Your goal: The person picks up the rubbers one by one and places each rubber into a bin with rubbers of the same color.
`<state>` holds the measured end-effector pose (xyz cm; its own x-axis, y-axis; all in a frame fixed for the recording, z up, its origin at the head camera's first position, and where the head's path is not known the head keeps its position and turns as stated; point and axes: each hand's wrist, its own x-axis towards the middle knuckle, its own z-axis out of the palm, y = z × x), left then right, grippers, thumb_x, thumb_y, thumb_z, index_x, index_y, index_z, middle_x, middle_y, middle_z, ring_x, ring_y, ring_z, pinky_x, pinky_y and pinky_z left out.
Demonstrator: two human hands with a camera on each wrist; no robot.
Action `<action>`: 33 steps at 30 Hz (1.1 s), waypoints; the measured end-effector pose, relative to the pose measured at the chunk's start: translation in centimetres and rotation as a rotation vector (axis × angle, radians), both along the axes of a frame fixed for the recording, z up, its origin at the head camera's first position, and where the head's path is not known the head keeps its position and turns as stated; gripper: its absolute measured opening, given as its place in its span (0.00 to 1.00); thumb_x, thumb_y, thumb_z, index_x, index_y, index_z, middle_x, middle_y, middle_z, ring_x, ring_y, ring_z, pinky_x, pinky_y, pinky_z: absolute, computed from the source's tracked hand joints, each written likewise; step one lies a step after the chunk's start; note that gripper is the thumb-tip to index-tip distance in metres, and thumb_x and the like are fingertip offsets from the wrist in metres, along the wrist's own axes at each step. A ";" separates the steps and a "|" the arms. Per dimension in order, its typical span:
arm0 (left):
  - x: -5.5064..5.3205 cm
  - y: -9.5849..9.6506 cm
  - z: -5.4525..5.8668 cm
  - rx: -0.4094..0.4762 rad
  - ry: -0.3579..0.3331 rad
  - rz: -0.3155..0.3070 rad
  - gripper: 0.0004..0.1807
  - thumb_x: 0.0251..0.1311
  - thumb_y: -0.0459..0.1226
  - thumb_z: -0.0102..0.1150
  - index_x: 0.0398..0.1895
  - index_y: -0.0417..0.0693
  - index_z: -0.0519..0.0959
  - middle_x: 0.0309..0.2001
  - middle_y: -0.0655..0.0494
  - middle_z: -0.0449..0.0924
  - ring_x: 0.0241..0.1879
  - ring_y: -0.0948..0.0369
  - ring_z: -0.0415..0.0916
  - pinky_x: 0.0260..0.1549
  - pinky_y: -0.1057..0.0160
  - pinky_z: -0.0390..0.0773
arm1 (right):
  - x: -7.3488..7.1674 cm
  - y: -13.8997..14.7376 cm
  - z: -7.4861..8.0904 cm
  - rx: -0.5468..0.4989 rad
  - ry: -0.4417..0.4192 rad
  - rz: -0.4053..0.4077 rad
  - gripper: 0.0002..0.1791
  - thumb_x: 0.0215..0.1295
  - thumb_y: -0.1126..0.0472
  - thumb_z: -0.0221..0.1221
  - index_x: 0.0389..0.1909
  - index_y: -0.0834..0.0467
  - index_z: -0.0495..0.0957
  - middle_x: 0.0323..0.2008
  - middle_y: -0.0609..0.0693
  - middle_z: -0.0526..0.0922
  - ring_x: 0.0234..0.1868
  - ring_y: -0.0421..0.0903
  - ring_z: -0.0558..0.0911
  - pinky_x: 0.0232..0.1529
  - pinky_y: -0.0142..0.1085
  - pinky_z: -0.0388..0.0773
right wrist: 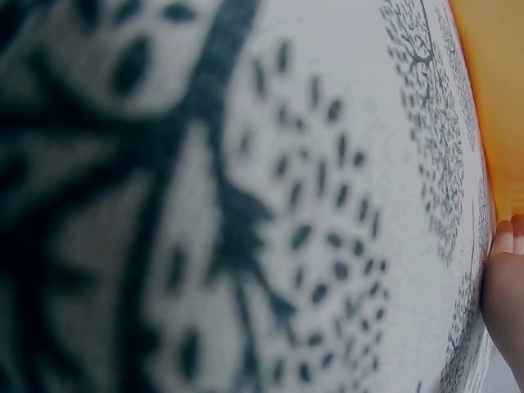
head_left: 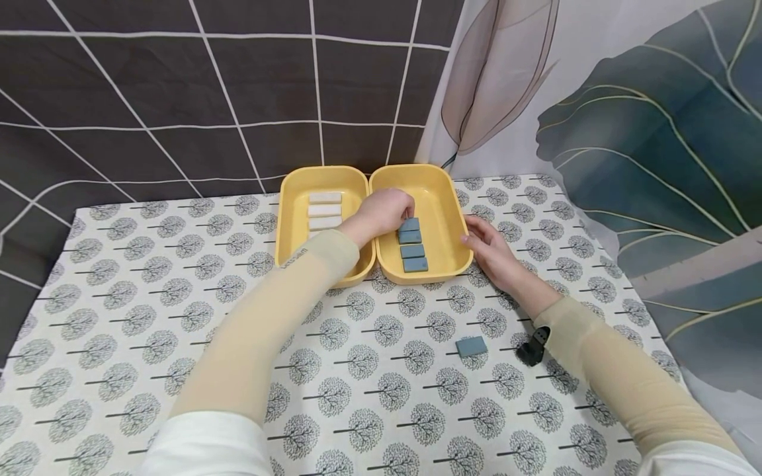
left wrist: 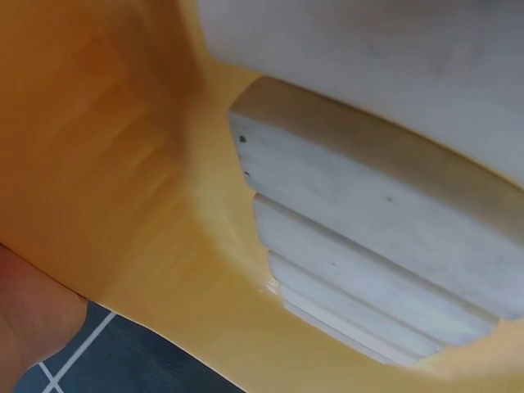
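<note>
My left hand (head_left: pixel 388 210) reaches across into the right yellow bin (head_left: pixel 443 218). Its fingertips pinch the blue-grey block (head_left: pixel 409 224) at the far end of a row, the grip partly hidden by the hand. Nearer in that row lie more blue-grey blocks, such as the closest one (head_left: pixel 415 265). At the bin's right side my right hand (head_left: pixel 491 251) holds the wall, thumb at the rim and fingers along the outside. White blocks (left wrist: pixel 368 188) fill the left wrist view; they lie in a row in the left yellow bin (head_left: pixel 290 218), beneath my left forearm.
One loose blue-grey block (head_left: pixel 471 346) lies on the tree-print tablecloth (head_left: pixel 363 363), in front of the right bin. The two bins stand side by side near the table's back edge, before a dark gridded backdrop (head_left: pixel 268 86). A black wrist camera (head_left: pixel 534 346) sits at my right wrist.
</note>
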<state>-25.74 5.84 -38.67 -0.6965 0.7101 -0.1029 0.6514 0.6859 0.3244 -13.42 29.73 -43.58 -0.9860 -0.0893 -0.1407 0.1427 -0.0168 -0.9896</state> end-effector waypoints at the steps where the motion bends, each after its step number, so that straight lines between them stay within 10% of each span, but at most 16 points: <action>1: 0.0 0.0 0.0 -0.007 0.000 0.002 0.12 0.70 0.28 0.56 0.45 0.47 0.88 0.44 0.53 0.88 0.50 0.53 0.82 0.57 0.55 0.83 | 0.0 0.0 0.0 0.000 0.001 0.000 0.34 0.77 0.70 0.49 0.80 0.70 0.53 0.62 0.40 0.74 0.61 0.36 0.77 0.63 0.22 0.80; 33: -0.4 -0.1 -0.4 -0.034 -0.010 -0.033 0.11 0.68 0.40 0.69 0.52 0.53 0.87 0.51 0.57 0.88 0.54 0.58 0.82 0.59 0.54 0.82 | -0.2 0.1 -0.2 -0.015 0.010 -0.003 0.32 0.76 0.71 0.49 0.79 0.68 0.56 0.62 0.40 0.74 0.62 0.37 0.76 0.64 0.22 0.79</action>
